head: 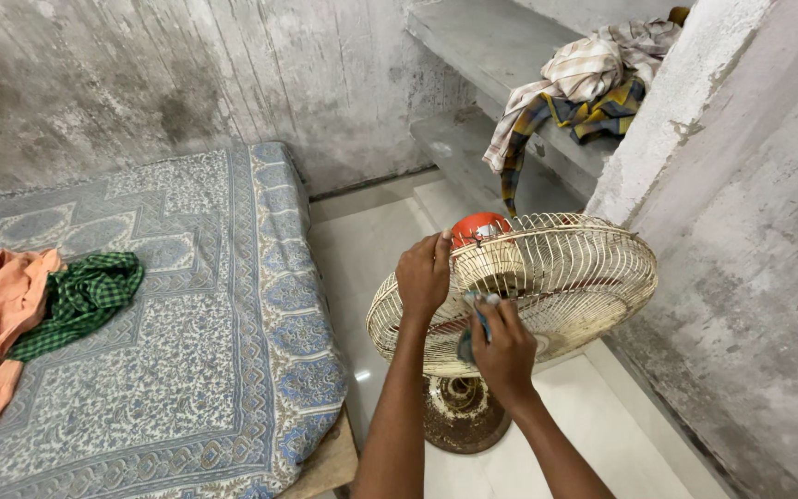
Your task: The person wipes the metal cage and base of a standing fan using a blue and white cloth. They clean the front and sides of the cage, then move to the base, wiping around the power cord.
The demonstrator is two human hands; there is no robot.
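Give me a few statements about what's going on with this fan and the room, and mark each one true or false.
1. The left hand rests on the fan's wire guard. True.
2. The right hand is empty. False: it holds a small blue tool against the guard.
3. A green checked cloth lies on the bed. True.
4. The fan's round base stands on the bed. False: it stands on the floor.

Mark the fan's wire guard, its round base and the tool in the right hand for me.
wire guard (584, 268), head view: bare cream wires right of the hub.
round base (459, 416), head view: rusty disc on the floor.
tool (469, 340), head view: bluish handle below the right hand's (505, 346) fingers.
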